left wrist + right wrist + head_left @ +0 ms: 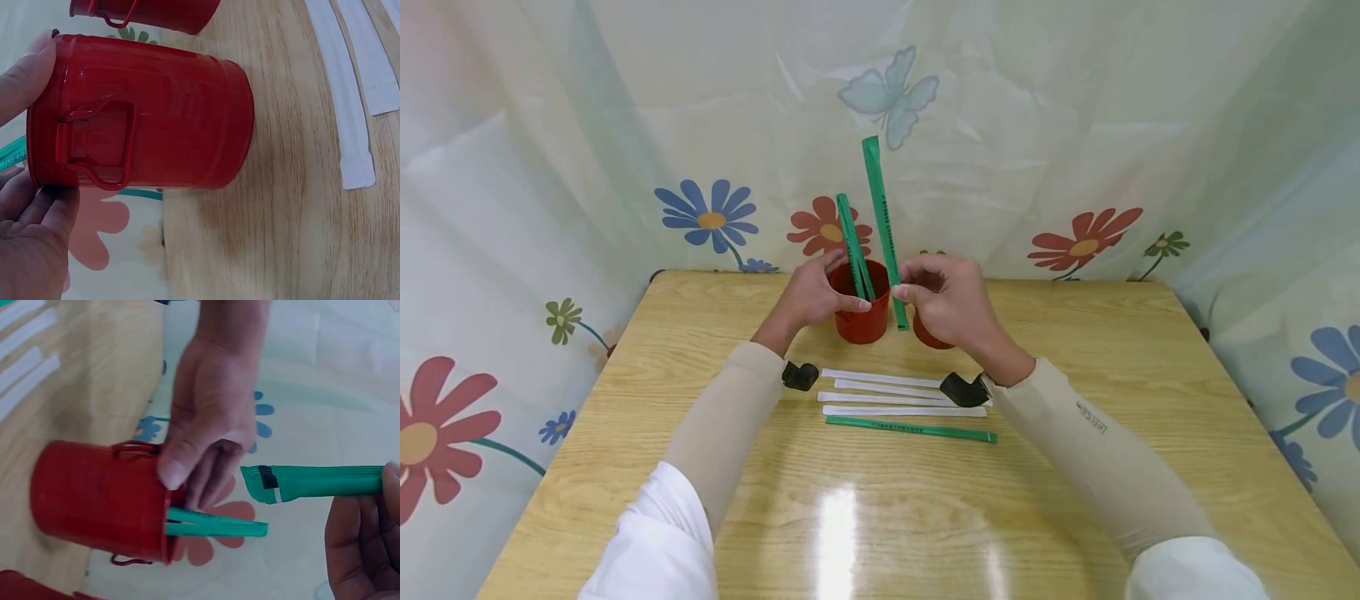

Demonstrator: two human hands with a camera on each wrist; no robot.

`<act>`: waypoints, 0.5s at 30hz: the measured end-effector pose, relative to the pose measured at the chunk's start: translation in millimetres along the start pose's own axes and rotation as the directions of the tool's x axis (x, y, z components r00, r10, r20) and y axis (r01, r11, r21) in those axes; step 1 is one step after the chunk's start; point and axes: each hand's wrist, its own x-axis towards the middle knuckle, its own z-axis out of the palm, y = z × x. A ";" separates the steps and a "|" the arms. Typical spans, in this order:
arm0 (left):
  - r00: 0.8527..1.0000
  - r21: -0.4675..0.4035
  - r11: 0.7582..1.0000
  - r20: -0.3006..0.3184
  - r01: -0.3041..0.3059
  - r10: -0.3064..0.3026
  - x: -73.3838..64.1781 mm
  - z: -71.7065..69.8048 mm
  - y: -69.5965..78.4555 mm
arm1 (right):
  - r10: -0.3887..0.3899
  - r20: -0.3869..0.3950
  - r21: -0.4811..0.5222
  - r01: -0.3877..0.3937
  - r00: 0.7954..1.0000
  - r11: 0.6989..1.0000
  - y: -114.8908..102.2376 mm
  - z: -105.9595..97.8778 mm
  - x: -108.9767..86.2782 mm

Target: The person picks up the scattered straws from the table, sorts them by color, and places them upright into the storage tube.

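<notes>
My left hand (812,292) holds the rim of a small red metal bucket (862,323) with wire side handles, thumb and fingers on opposite sides. Inside that bucket stand green paper-wrapped sticks (219,524), leaning together with their tops above the rim. Between thumb and fingers, my right hand (951,296) pinches another long green wrapped stick (882,212), printed with dark lettering. It is held nearly upright, its lower end beside the bucket's right side in the head view. A second red bucket (931,335) is mostly hidden behind the right hand.
Several white wrapped sticks (904,411) lie side by side on the wooden table (760,500) in front of the buckets. One green wrapped stick (910,429) lies nearest me. A flower-printed curtain (1000,150) hangs behind the table.
</notes>
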 end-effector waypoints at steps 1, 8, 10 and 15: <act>1.000 -0.006 1.000 0.001 0.001 -0.001 0.3 0.2 0.2 | 0.004 -0.006 0.005 -0.004 1.000 1.000 -2.0 0.4 4.0; 1.000 -0.013 1.000 -0.002 0.010 -0.010 2.0 1.3 1.4 | 0.033 -0.067 0.021 -0.032 0.997 0.999 -5.3 5.6 37.1; 1.000 -0.007 1.000 -0.003 0.002 -0.002 2.6 1.4 1.7 | 0.032 -0.080 0.037 -0.029 0.996 0.999 -3.3 8.3 45.2; 1.000 0.005 1.000 -0.002 0.024 -0.024 1.9 1.5 2.8 | 0.053 -0.084 0.079 -0.047 0.995 0.996 6.1 17.8 56.9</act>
